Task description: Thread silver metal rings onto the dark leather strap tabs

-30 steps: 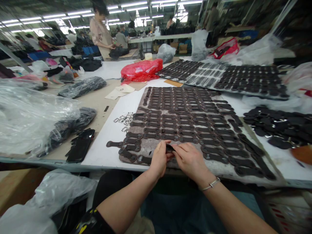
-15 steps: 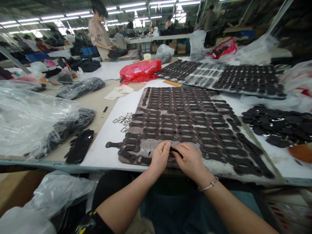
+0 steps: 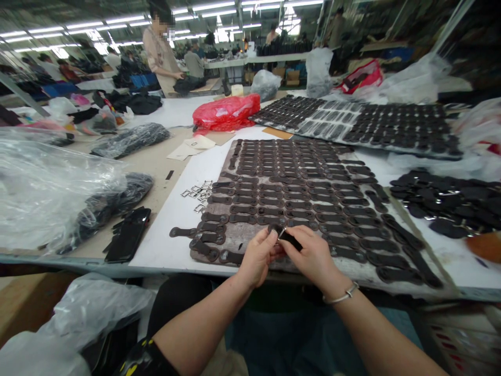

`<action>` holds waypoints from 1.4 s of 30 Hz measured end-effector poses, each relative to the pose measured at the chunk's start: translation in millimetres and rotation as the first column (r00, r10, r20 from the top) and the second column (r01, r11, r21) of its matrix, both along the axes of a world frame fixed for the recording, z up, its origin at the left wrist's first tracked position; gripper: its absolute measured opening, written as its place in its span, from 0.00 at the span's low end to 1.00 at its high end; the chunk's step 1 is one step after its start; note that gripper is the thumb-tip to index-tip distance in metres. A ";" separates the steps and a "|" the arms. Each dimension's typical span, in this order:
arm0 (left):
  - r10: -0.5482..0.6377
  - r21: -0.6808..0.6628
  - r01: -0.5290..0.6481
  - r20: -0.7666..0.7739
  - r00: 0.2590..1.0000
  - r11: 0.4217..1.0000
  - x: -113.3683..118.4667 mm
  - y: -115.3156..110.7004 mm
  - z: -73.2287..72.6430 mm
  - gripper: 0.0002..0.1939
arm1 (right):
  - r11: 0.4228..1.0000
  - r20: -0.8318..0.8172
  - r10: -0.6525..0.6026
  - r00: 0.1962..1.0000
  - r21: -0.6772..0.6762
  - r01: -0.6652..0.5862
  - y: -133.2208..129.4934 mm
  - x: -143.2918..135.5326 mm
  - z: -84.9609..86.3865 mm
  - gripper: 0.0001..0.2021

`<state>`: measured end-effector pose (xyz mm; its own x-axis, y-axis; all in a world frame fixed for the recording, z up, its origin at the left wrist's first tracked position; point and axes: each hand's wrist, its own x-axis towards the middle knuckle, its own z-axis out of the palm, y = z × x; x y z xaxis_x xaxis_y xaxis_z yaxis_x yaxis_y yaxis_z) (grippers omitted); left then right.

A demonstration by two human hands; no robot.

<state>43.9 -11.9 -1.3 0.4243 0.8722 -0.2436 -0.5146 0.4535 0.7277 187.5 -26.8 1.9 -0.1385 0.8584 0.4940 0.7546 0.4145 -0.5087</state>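
Between my hands is a dark strap tab (image 3: 291, 241), raised just above the near edge of a grey board (image 3: 246, 233). My left hand (image 3: 256, 257) pinches its rounded end between thumb and fingers. The strap's other part is gripped by my right hand (image 3: 311, 256), which wears a bangle at the wrist. A small silver metal loop (image 3: 282, 233) sits around the strap where the fingertips meet. Rows of similar dark tabs (image 3: 298, 214) with rounded ends lie flat on the board. My fingers partly cover the held piece.
Loose rectangular metal loops (image 3: 199, 195) lie left of the board, near a stack of black strips (image 3: 128, 235) and clear plastic bags (image 3: 50, 193). Dark pieces with metal loops (image 3: 450, 201) are heaped at right. Behind are a second filled board (image 3: 364, 125) and a red bag (image 3: 225, 114). A person stands beyond.
The metal loop and the strap's rounded end now show between my fingertips. My right hand has shifted slightly right, and my left fingers have turned around the piece.
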 end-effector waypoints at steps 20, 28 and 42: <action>-0.134 -0.056 0.132 -0.034 0.990 0.990 -12.3 13.9 -6.7 0.17 | 0.996 -0.076 0.060 0.995 -0.058 -0.065 -4.8 10.4 3.8 0.37; 0.150 0.188 -0.125 -0.122 0.981 0.974 -8.4 14.8 -5.4 0.15 | 0.881 -0.472 -0.013 0.881 -0.423 -0.214 -1.8 7.4 -3.1 0.42; 0.199 0.433 -0.047 -0.314 0.928 0.900 -0.3 5.0 -17.1 0.25 | 0.923 -0.341 0.129 0.931 -0.302 -0.238 -12.8 -1.6 18.2 0.48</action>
<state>43.6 -7.0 -18.3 0.2629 0.9641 0.0386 -0.2307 0.0240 0.9727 185.9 -39.5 20.1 -0.1972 0.9537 0.2273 0.4634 0.2950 -0.8356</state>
